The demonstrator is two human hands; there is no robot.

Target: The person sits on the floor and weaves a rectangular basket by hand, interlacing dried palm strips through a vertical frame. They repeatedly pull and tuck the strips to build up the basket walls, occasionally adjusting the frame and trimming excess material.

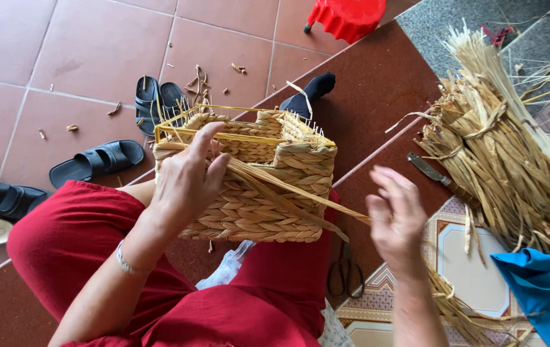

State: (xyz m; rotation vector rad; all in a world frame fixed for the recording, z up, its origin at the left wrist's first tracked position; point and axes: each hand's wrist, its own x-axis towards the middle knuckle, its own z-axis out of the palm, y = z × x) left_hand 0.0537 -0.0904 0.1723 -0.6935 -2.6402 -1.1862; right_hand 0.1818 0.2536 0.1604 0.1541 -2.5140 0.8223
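At frame centre, the left hand (pixel 188 180) is pressing spread fingers onto the woven basket (pixel 268 186) — the right hand (pixel 397 218) is pinching a straw strand (pixel 300 193).

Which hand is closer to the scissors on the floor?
The right hand. It hovers just above and to the right of the scissors, pulling a straw strand. The left hand is farther away, resting on the woven basket.
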